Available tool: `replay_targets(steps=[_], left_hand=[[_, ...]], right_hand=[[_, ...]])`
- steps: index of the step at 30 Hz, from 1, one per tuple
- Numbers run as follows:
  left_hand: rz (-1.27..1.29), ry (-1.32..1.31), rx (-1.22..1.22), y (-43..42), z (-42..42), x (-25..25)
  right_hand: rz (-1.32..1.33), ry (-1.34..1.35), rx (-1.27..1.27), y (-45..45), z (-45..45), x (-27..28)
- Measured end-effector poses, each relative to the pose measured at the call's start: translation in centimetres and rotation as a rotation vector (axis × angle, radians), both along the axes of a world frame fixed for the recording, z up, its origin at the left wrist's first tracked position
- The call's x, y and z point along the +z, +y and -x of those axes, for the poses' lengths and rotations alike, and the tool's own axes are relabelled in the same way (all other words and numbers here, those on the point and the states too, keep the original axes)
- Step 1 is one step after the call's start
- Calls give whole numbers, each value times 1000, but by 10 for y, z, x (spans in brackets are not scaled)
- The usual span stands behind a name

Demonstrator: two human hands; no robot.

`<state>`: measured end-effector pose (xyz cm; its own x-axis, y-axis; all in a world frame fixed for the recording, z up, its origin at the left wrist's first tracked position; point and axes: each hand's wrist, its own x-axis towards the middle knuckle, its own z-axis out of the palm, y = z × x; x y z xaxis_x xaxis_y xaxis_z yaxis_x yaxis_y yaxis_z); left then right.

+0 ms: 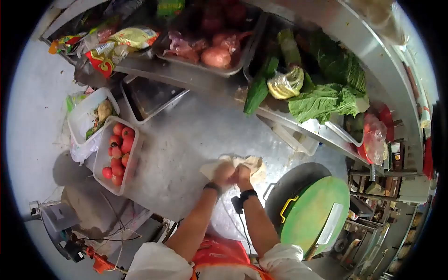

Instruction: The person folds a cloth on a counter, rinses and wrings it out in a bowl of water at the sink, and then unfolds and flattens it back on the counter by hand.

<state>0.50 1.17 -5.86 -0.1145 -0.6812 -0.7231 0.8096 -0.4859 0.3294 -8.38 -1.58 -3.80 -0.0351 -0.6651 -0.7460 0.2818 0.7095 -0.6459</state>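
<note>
A cream-coloured cloth (254, 164) lies bunched on the metal table, its edges spreading to both sides of my hands. My left hand (225, 173) is closed on the cloth, slightly blurred. Close beside it, my right hand (242, 175) also grips the cloth with curled fingers. Each wrist wears a black band, and a thin cable hangs from the one on the right.
A white tub of tomatoes (122, 151) stands at the left. A green round lid (317, 214) with a yellow handle is at the right. Above, a metal shelf (186, 72) holds trays, packets and leafy greens (322, 102). An empty dark tray (149, 100) sits under it.
</note>
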Motion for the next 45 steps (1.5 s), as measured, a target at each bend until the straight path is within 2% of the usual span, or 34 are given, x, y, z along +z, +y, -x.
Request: replay_targets(steps=[2, 3, 4, 6, 7, 9, 10, 11, 12, 13, 14, 16, 17, 18, 19, 20, 22, 23, 24, 26, 27, 28, 29, 31, 32, 33, 34, 36, 38, 40, 42, 43, 44, 45], left_hand=[[190, -861, -650, -24, -17, 38], [52, -509, -434, -31, -15, 67], [79, -747, -732, -38, -20, 70], [95, -815, -905, -39, -22, 70], [256, -1006, -806, -33, -20, 42], [199, -1037, -774, -20, -16, 46], [141, -1068, -746, -14, -15, 50], [124, -1002, -920, -5, -18, 51], [122, -1001, -922, 12, -20, 47], [218, -1004, -953, 33, -19, 37], [320, -1005, -980, 54, -17, 33], [524, -1132, -1034, 97, -15, 52], [618, -1069, -1000, 124, -10, 10], [440, -935, -1065, 139, -9, 54], [171, -849, -1108, 154, -5, 70], [226, -886, -1201, 174, -2, 51], [277, -952, -1235, 200, 2, 50], [283, -961, -1241, 207, 2, 43], [292, -928, -1252, 213, 3, 32], [307, -898, -1284, 224, 2, 7], [370, -872, -1289, 225, -1, -1], [436, -845, -1294, 225, -2, -9], [448, -847, -1317, 224, -4, 0], [213, -645, -1301, 222, -5, 31], [217, -638, -1338, 224, -6, 38], [294, -640, -1298, 226, -8, 41], [372, -644, -1256, 228, -10, 45], [370, -575, -1271, 226, -9, 41], [606, -964, -1206, 224, -7, 40], [558, -996, -1317, 212, -3, 56], [531, -1298, -1281, 206, 5, 70], [451, -1230, -1302, 205, 11, 81], [467, -1227, -1324, 208, 14, 78], [747, -1470, -1182, 210, 14, 73]], right_hand=[[-93, 107, 92, -12, -3, 7], [-45, 106, 24, -13, -8, 9], [4, 110, -41, -13, -11, 11], [-21, 95, 6, -18, -9, 16], [-48, 69, 41, -15, -8, 20], [-108, 82, 226, -8, -3, 34], [-101, 82, 230, -3, 2, 22], [247, 489, 584, 9, 8, -6], [601, 894, 924, 27, 15, -24], [834, 1058, 1021, 46, 22, -27], [973, 1061, 975, 69, 28, -30], [856, 936, 1245, 106, 46, -45], [742, 958, 1340, 124, 46, -33], [622, 972, 1428, 146, 46, -26], [705, 904, 1327, 174, 53, -37], [790, 837, 1222, 199, 60, -53], [922, 1078, 1454, 228, 63, -51], [483, 570, 905, 236, 59, -49], [484, 570, 891, 235, 59, -43], [951, 949, 1338, 233, 62, -30], [1023, 1016, 1173, 239, 58, -40], [1018, 1025, 1150, 243, 60, -48], [1003, 1065, 1121, 244, 57, -37], [939, 1094, 1128, 249, 57, -34], [895, 1081, 1167, 253, 59, -42], [532, 898, 862, 258, 53, -45], [523, 903, 967, 259, 57, -47], [413, 785, 810, 262, 55, -27], [269, 734, 678, 261, 51, 23], [135, 677, 544, 264, 50, 71], [188, 896, 644, 274, 53, 94], [175, 897, 619, 280, 56, 86], [295, 1093, 671, 286, 59, 74], [417, 1286, 724, 291, 58, 68]])
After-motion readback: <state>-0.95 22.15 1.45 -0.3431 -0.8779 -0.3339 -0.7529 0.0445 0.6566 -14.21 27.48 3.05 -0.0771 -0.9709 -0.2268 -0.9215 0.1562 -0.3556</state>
